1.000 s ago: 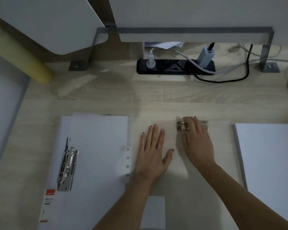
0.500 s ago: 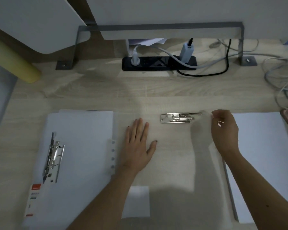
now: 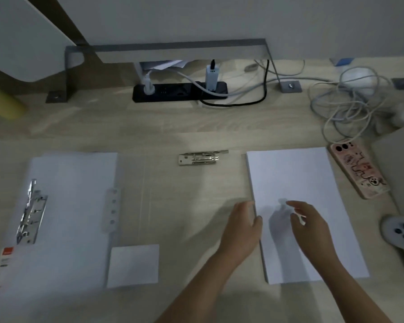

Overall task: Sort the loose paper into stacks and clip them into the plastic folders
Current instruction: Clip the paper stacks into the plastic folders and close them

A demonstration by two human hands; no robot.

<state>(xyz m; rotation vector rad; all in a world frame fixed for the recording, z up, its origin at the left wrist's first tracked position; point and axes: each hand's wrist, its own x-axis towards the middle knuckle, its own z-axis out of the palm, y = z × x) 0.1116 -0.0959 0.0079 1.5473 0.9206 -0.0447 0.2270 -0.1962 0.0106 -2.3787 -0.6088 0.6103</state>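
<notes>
Grip loose: left hand (image 3: 241, 226), right hand (image 3: 310, 229) at stack (image 3: 296, 178).

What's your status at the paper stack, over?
Left hand at left edge of paper stack, right hand over it, both empty. Metal clip lies apart. Nothing blocking.

Moved the right hand (image 3: 309, 227) off the metal clip (image 3: 200, 158) and over the paper stack (image 3: 296, 178), sheets now directly under the loosely curled fingers (image 3: 294, 205). Lifted the left hand (image 3: 241, 227) off the desk (image 3: 196, 127) and across to the stack's left edge, just left of those fingers.
</notes>
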